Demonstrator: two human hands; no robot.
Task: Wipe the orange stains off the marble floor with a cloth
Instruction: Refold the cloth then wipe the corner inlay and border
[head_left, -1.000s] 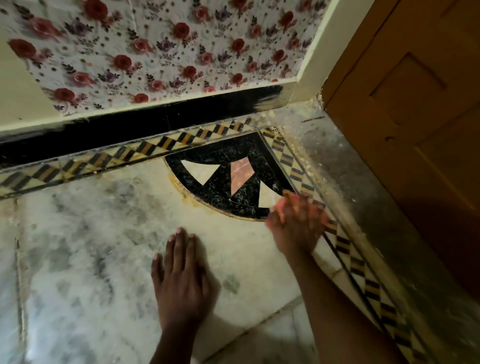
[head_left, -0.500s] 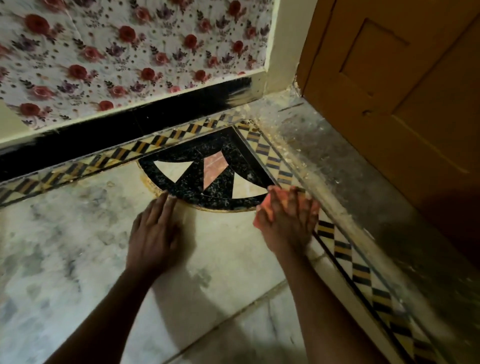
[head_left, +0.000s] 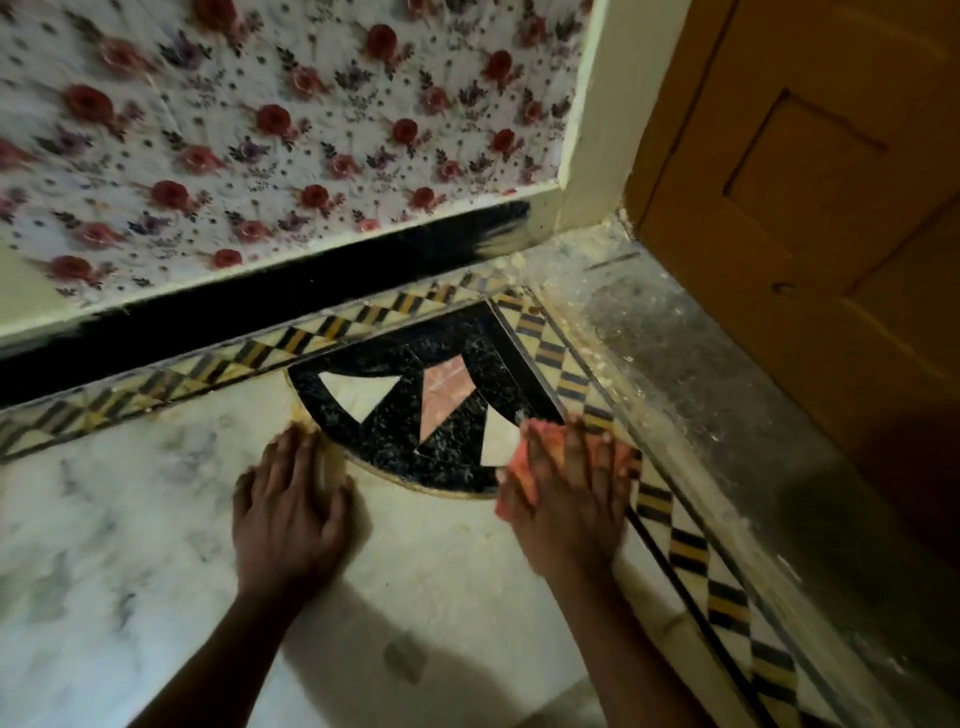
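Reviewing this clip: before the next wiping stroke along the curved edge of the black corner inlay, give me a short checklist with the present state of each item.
1. Cloth under the wiping hand: ok. The right hand presses the pink cloth flat on the floor.
2. Bracing hand planted: ok. The left hand lies flat on the marble floor.
3. Stain left to wipe: not ok. An orange stain runs along the inlay's curved edge by the left fingertips.
4. Cloth reaches that stain: not ok. It sits at the inlay's right end, apart from it.
5. Cloth clean enough: cannot tell, mostly hidden.
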